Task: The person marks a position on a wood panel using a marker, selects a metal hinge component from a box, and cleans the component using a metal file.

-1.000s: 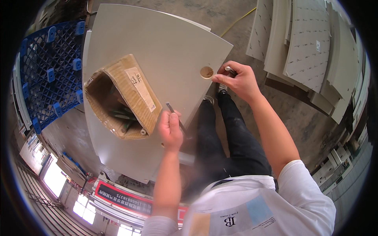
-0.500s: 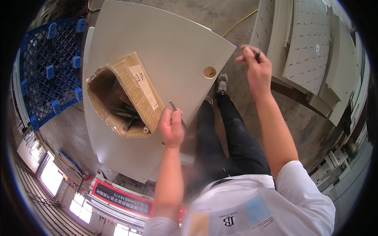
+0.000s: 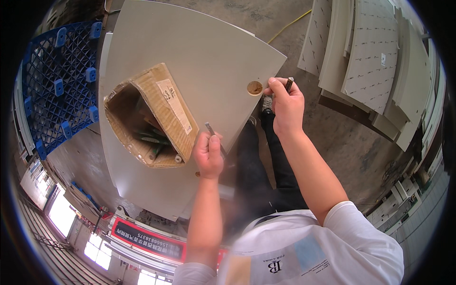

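Closed around a thin grey metal rod [image 3: 209, 128], my left hand [image 3: 208, 156] hovers over the near edge of a large grey board [image 3: 213, 61]. The rod sticks out above and below the fist. My right hand [image 3: 289, 105] is beside the board's right edge, wrapped round a short dark stick [image 3: 289, 84] whose end pokes out of the fingers; the rest of it is hidden. Just left of these fingers is a round brown recess [image 3: 254, 88] in the board. An open cardboard box [image 3: 175, 104] lies on the board left of my left hand, with dark and green items inside.
Several large panels [image 3: 370, 57] are stacked at the right. A blue plastic pallet [image 3: 59, 88] stands at the far left. A yellow cord [image 3: 289, 26] runs over the floor beyond the board. My legs and shoes are beside the board's near edge.
My right hand has moved left and toward me with the dark stick, coming close to the brown recess. My left hand and its rod have hardly moved.
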Tool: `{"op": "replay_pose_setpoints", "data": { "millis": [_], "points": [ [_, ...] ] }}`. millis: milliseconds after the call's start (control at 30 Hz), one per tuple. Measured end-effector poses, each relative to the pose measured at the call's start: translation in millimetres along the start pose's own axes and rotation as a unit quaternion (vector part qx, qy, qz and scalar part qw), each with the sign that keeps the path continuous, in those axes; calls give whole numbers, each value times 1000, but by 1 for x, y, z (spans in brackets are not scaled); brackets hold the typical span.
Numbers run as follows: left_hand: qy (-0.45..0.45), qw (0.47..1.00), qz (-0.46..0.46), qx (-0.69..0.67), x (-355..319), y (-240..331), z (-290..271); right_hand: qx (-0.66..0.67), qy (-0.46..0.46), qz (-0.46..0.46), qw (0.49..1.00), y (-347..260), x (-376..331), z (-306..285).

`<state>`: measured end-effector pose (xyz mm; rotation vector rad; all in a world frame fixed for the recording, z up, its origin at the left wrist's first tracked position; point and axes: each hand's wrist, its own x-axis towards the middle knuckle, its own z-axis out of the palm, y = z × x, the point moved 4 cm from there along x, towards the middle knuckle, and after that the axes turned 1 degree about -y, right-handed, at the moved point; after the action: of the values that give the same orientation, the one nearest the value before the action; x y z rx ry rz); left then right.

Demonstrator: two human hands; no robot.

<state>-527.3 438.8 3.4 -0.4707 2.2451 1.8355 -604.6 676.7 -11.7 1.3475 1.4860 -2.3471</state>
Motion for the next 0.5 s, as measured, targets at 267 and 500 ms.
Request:
{"op": "replay_pose_setpoints", "data": {
  "millis": [267,500],
  "points": [
    [0,1000,1,11,0,3,1,4,17,6,1000,4,0,2],
    [4,1000,7,6,1,2,1,20,16,24,999,6,0,3]
  ]
}}
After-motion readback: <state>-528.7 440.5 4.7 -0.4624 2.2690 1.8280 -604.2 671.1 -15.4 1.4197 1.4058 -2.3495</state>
